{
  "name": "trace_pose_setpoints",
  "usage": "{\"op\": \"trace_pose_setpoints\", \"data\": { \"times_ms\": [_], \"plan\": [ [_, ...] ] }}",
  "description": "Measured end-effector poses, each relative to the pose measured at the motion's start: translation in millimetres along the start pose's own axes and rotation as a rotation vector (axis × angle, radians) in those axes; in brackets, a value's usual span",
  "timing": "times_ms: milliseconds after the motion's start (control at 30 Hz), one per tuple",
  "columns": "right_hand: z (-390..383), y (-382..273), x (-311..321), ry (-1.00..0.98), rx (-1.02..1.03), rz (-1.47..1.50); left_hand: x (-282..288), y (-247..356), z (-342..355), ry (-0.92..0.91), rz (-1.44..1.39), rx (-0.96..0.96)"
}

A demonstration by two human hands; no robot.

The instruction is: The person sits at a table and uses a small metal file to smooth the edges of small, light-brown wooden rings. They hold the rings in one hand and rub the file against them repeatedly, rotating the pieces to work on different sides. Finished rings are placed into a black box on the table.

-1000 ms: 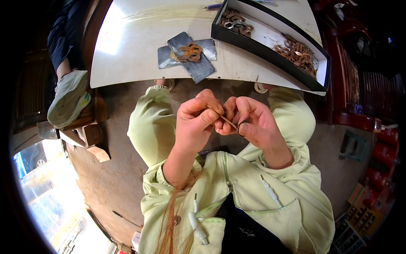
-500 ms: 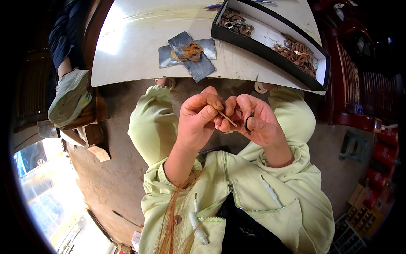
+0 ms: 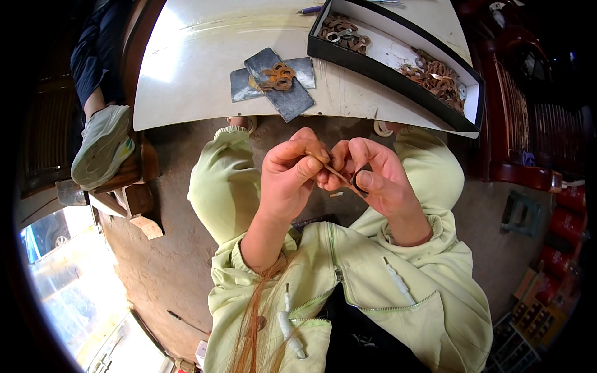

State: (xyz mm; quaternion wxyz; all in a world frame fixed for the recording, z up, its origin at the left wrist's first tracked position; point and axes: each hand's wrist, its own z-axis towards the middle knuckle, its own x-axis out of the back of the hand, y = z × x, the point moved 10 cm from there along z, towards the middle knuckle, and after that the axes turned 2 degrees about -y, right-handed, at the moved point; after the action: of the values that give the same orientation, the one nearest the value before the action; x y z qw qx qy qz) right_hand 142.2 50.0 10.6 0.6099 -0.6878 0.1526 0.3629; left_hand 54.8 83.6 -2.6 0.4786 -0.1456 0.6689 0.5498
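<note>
Above my lap, my left hand [image 3: 289, 177] pinches a thin, rusty brown metal piece [image 3: 336, 173], seen edge-on, between thumb and fingers. My right hand [image 3: 379, 183] is closed on a small curved black piece [image 3: 358, 181], which looks like a folded bit of sandpaper. Its edge meets the far end of the brown piece. The fingertips of both hands nearly touch and hide part of what they hold. On the table, rusty metal links [image 3: 278, 77] lie on crossed dark grey sheets [image 3: 290, 103].
A black-rimmed box [image 3: 388, 40] with several heaps of rusty parts stands at the right of the white table [image 3: 193, 93]. A purple pen [image 3: 309, 10] lies behind it. Another person's shoe [image 3: 102, 146] rests at the left. A small stool [image 3: 521, 212] stands on the right.
My right hand's black piece has shifted slightly left, closer against the end of the brown piece. My left hand keeps nearly the same place and grip.
</note>
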Motion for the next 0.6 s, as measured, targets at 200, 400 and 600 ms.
{"op": "trace_pose_setpoints", "data": {
  "times_ms": [200,400,600],
  "plan": [
    [-5,1,16,0.132,-0.075,-0.186,0,5,1,0.039,0.191,-0.016],
    [4,-4,11,0.158,-0.006,-0.226,4,7,-2,0.103,0.366,-0.037],
    [-1,-1,24,0.217,0.009,-0.267,5,4,0,0.1,0.385,-0.017]
  ]
}}
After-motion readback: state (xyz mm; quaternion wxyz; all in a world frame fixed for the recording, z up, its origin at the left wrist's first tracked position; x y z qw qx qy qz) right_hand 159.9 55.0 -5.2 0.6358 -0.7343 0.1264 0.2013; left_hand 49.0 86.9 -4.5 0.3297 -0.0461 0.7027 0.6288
